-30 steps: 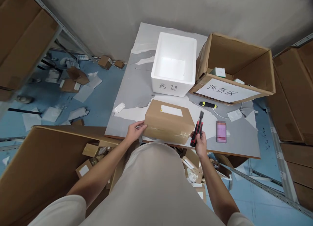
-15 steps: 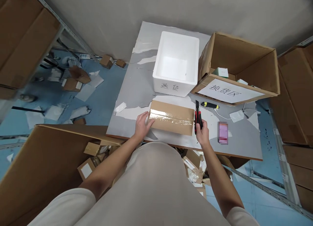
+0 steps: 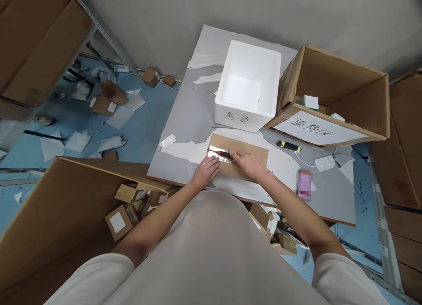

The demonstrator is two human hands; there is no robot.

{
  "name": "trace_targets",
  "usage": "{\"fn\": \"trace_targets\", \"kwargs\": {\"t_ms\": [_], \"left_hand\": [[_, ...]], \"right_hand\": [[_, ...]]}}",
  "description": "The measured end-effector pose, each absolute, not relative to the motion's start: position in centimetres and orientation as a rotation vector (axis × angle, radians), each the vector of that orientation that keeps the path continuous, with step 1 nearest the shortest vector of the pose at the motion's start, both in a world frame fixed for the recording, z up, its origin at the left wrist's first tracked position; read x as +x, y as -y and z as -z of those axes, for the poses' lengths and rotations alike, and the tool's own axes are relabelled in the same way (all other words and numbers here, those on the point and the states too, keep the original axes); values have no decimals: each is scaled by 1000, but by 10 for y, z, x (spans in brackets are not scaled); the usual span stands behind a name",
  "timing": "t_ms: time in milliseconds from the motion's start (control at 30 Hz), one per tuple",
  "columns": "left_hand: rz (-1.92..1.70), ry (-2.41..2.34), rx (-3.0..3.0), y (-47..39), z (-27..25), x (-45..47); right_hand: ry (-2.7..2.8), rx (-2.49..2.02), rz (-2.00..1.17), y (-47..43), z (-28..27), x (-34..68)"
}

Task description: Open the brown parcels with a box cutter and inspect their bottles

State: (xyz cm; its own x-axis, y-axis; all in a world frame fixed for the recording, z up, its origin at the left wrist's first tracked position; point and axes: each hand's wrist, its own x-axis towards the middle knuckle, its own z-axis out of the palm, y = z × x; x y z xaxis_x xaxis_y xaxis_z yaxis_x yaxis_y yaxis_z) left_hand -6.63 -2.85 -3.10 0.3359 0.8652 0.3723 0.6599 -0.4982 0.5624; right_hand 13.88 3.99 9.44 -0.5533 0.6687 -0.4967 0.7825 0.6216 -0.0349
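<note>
R hand [image 3: 249, 165] closed on red/blk knife [image 3: 224, 154], held at top seam of taped carton [image 3: 240, 145]; L hand [image 3: 206, 170] flat, fingers on carton's near L part, not gripping. Carton's on table [image 3: 197, 105] nr front edge, just in front of foam box [image 3: 240, 121]; yellow/blk tool [image 3: 289, 146] apart to R

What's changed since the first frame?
The carton was tipped so its taped face is up. The right hand brought the red-black cutter leftward onto the tape, still holding it. The left hand moved from the carton's left end onto its top. White foam box and yellow-black tool: same table spots.
</note>
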Motion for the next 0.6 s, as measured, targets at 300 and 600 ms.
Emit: {"fn": "trace_targets", "kwargs": {"t_ms": [300, 600], "left_hand": [[-847, -1371, 2202, 26, 29, -69], [-804, -1388, 2282, 24, 31, -71]], "right_hand": [[-2325, 1160, 209, -30, -110, 158], [-2073, 1474, 101, 17, -124, 289]]}}
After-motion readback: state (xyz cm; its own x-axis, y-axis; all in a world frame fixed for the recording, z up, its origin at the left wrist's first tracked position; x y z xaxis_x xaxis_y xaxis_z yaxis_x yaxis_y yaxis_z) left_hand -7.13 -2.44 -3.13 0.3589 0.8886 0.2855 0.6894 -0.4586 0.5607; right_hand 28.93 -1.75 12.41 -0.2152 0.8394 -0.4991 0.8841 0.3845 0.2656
